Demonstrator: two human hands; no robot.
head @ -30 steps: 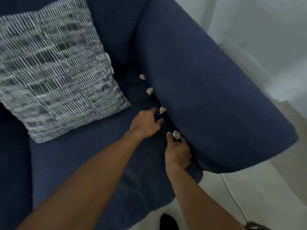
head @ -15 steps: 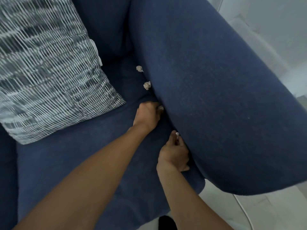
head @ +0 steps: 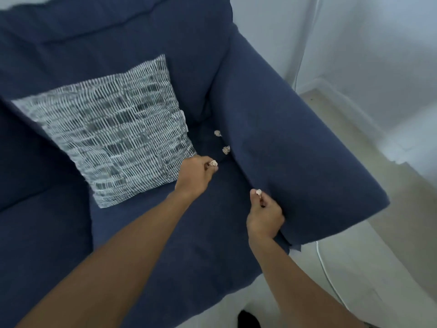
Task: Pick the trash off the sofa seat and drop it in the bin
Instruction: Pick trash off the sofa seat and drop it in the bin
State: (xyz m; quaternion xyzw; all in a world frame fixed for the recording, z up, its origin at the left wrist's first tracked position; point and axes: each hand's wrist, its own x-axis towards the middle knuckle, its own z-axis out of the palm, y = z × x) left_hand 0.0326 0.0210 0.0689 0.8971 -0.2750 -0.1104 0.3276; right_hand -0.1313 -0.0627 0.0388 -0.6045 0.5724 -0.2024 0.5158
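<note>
While both bare arms reach forward over the dark blue sofa seat (head: 189,233), each hand has its fingers pinched shut on a small crumpled scrap of pale trash. The left hand (head: 195,177) hovers above the seat just beside the lower right corner of the grey and white patterned cushion (head: 113,143), and the left-hand scrap (head: 213,163) shows between its thumb and fingertips. The right hand (head: 264,216) sits close against the inner face of the sofa's armrest (head: 295,150), near the front edge of the seat, with the right-hand scrap (head: 259,192) gripped at the tips of its fingers. Two more pieces lie loose on the seat along the crease where it meets the armrest: the nearer scrap (head: 226,150) just beyond the left hand, and the farther scrap (head: 217,133) a little deeper toward the backrest. A thin white cable (head: 326,273) runs across the pale floor (head: 390,268) below the armrest. No bin appears in this view.
</note>
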